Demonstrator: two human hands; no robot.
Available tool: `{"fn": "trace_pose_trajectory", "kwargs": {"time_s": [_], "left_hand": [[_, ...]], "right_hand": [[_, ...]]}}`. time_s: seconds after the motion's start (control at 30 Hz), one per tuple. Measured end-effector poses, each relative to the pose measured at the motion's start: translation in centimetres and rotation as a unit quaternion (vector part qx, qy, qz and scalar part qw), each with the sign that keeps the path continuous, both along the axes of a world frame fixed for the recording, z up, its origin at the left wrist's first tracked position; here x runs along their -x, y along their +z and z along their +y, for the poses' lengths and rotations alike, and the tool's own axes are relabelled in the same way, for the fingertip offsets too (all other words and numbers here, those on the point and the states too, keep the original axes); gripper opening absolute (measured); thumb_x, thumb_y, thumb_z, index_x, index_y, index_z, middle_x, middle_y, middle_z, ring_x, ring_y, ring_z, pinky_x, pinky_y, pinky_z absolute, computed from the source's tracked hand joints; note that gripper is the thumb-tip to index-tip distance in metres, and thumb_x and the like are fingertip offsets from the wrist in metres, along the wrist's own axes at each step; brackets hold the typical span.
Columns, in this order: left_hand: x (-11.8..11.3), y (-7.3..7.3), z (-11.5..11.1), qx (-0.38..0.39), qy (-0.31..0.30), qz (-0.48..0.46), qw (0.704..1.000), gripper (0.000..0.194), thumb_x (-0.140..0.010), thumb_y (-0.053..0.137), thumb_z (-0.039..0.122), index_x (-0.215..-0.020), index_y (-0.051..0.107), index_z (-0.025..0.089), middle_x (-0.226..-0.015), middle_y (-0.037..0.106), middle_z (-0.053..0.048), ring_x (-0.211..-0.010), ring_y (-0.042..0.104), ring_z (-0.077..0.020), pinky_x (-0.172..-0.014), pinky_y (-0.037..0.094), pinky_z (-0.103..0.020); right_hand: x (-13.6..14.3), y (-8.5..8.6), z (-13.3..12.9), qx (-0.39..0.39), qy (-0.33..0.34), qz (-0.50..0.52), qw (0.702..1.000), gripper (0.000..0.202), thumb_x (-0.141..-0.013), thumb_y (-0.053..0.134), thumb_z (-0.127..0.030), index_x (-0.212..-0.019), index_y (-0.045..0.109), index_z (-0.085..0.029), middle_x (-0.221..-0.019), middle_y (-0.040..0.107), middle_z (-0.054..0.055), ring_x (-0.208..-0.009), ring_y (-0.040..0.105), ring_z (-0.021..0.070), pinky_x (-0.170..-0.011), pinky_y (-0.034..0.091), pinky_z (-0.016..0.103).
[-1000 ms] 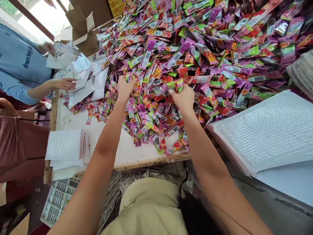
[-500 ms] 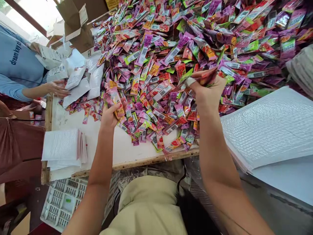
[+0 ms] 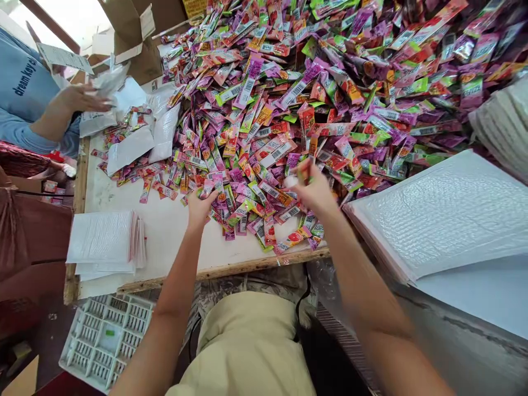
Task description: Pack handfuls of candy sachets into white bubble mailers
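A large heap of colourful sachets [image 3: 247,88] in pink, purple, green and orange covers the table [image 3: 165,231]. My left hand [image 3: 201,206] is at the heap's front left edge, its fingers curled around a few sachets. Over the front middle of the heap is my right hand [image 3: 312,190], blurred by motion. Its thumb has a white wrap, and the fingers are closed on an orange-red sachet at their tips.
White bubble mailers are stacked at the front left [image 3: 101,239] and at the right [image 3: 437,220]. Another person's hand [image 3: 72,107] is over white packages at the left. Behind stands an open cardboard box [image 3: 142,55]. A white crate [image 3: 107,338] lies below the table.
My right hand has moved left and down, from the right of the heap. My left hand has moved slightly right. The other person's hand has risen, and sachets now show among the white packages.
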State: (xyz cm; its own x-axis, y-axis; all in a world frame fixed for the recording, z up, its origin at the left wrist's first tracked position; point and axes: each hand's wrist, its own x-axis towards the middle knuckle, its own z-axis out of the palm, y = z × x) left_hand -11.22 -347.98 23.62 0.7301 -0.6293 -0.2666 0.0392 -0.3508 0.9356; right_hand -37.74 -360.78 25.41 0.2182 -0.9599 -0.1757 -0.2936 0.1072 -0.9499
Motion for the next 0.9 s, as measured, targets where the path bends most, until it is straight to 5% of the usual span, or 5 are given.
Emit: {"fn": "trace_pose_trajectory", "kwargs": {"time_s": [0.17, 0.47, 0.6, 0.73, 0.9], "left_hand": [[0.4, -1.8, -1.4, -0.018, 0.004, -0.093, 0.995, 0.033, -0.058, 0.083, 0.032, -0.076, 0.059, 0.017, -0.064, 0.056, 0.004, -0.058, 0.053, -0.0105, -0.052, 0.043, -0.021], [-0.7, 2.4, 2.2, 0.148, 0.032, 0.083, 0.985, 0.04, -0.061, 0.083, 0.044, -0.081, 0.059, 0.019, -0.079, 0.065, -0.002, -0.069, 0.063, -0.015, -0.061, 0.052, -0.026], [-0.3, 2.7, 2.2, 0.128, -0.012, 0.13, 0.983, 0.043, -0.061, 0.083, 0.049, -0.071, 0.053, 0.019, -0.065, 0.055, 0.001, -0.055, 0.054, -0.0112, -0.055, 0.049, -0.025], [-0.7, 1.6, -0.5, 0.019, -0.038, -0.127, 0.991, 0.037, -0.065, 0.08, 0.042, -0.084, 0.056, 0.02, -0.071, 0.058, 0.0, -0.064, 0.056, -0.0155, -0.062, 0.048, -0.028], [-2.1, 0.8, -4.0, -0.168, -0.213, -0.428, 0.862, 0.015, -0.072, 0.071, 0.022, -0.082, 0.06, 0.02, -0.085, 0.066, -0.009, -0.089, 0.063, -0.0281, -0.078, 0.044, -0.035]], "right_hand": [[-1.7, -2.8, 2.2, 0.048, 0.1, 0.286, 0.952, 0.025, -0.065, 0.073, -0.029, -0.084, 0.058, -0.021, -0.073, 0.063, 0.007, -0.081, 0.062, 0.0295, -0.077, 0.048, 0.042], [3.2, -0.6, 1.1, -0.017, -0.048, -0.143, 0.988, 0.032, -0.07, 0.071, -0.05, -0.088, 0.06, -0.025, -0.08, 0.064, 0.002, -0.073, 0.062, 0.0218, -0.067, 0.053, 0.039], [1.8, -1.8, 2.2, -0.091, -0.025, -0.165, 0.982, 0.042, -0.06, 0.078, -0.05, -0.085, 0.058, -0.023, -0.076, 0.062, 0.0, -0.068, 0.06, 0.0193, -0.068, 0.053, 0.038], [-2.2, -3.1, 1.9, -0.029, 0.003, -0.018, 0.999, 0.03, -0.064, 0.073, -0.041, -0.08, 0.057, -0.021, -0.075, 0.063, 0.002, -0.072, 0.06, 0.0202, -0.074, 0.05, 0.038], [-6.3, -2.5, -0.4, 0.048, 0.044, 0.246, 0.967, 0.017, -0.071, 0.066, -0.031, -0.081, 0.056, -0.021, -0.084, 0.067, 0.01, -0.084, 0.062, 0.0291, -0.078, 0.047, 0.04]]}}
